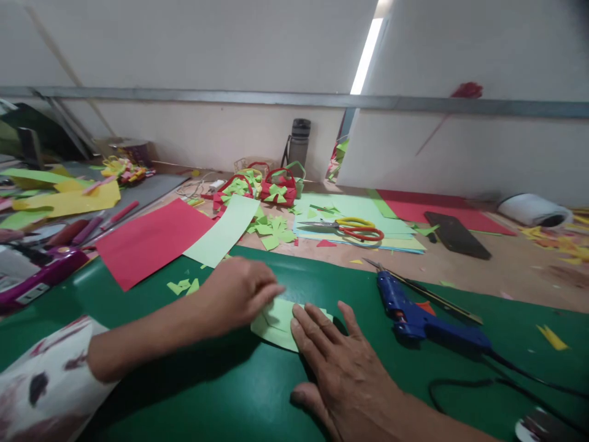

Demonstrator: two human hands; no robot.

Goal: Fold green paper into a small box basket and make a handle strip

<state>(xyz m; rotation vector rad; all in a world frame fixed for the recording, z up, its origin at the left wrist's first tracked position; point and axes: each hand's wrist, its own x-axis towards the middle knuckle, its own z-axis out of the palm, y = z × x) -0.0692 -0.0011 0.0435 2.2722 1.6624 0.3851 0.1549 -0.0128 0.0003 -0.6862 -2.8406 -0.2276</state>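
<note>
A piece of light green paper point(276, 334) lies on the green mat, with faint lines or creases on its left part. My right hand point(338, 362) is spread flat over the paper's right side, fingers stretched and thumb apart. At the paper's upper left edge is my left hand point(243, 288), curled with fingers bent in and the thumb pointing right. Whatever it may pinch is hidden. To the right of my right hand, a blue glue gun point(414, 319) rests on the mat.
Behind are red-orange scissors point(350, 228) on stacked pale green sheets, a dark phone-like slab point(455, 234), and small red paper baskets point(278, 187). A red sheet point(154, 240) and pale green strip point(225, 230) overlap the green mat point(207, 380). A purple tool point(46, 276) sits left.
</note>
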